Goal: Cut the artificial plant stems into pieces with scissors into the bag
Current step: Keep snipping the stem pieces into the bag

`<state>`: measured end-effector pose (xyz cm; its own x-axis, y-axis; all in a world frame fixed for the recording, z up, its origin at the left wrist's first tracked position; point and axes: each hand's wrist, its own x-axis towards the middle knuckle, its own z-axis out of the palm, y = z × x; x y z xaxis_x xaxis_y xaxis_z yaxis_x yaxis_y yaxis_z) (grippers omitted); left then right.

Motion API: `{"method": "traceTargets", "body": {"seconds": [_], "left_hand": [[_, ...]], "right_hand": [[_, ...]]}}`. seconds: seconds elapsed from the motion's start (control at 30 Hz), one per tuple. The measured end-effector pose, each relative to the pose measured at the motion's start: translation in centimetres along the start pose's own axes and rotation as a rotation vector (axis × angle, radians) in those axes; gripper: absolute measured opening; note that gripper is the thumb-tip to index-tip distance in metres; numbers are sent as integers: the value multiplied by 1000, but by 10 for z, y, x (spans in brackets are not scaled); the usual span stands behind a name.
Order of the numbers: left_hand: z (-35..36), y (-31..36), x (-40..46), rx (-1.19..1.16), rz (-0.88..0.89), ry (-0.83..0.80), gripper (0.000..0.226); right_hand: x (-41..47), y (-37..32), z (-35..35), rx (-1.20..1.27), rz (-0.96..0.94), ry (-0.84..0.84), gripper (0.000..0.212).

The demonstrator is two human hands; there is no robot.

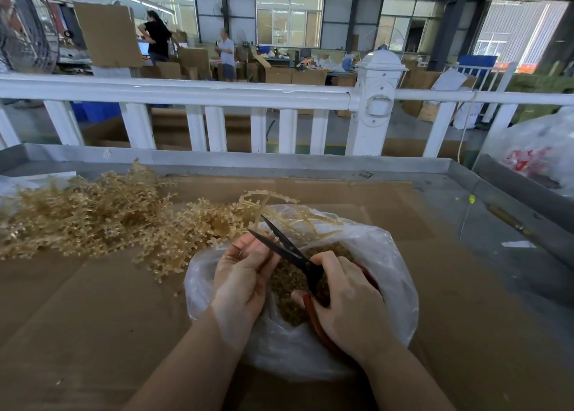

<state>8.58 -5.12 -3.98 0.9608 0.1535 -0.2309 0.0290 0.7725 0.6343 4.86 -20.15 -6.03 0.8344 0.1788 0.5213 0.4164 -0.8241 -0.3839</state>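
A clear plastic bag (pixel 385 255) lies open on the cardboard-covered table, with small tan cut pieces (pixel 289 286) inside. My right hand (pixel 351 299) grips the red handles of black scissors (pixel 285 243), whose blades stand apart and point up-left over the bag's mouth. My left hand (pixel 242 274) is over the bag's left rim, its fingers curled by the lower blade; what they pinch is hidden. A stem (pixel 264 199) of tan artificial plant arches over the bag's far edge. A heap of the same stems (pixel 93 218) lies to the left.
The table is lined with brown cardboard (pixel 93 317) and has a raised metal rim (pixel 248 159). A white railing (pixel 186 93) runs behind it. A stuffed clear bag (pixel 540 153) sits at the far right. Two people stand among boxes in the background.
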Motion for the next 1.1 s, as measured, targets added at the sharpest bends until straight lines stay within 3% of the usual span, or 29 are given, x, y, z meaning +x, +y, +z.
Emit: {"method": "traceTargets", "body": {"seconds": [0.57,1.1], "left_hand": [[-3,-1,0,-9,3,-13,18],[-6,1,1,-36,-14,16,18]], "right_hand": [[3,1,0,-1,-42,-87,48],[2,-2,1,-51,-54,-36,48]]}}
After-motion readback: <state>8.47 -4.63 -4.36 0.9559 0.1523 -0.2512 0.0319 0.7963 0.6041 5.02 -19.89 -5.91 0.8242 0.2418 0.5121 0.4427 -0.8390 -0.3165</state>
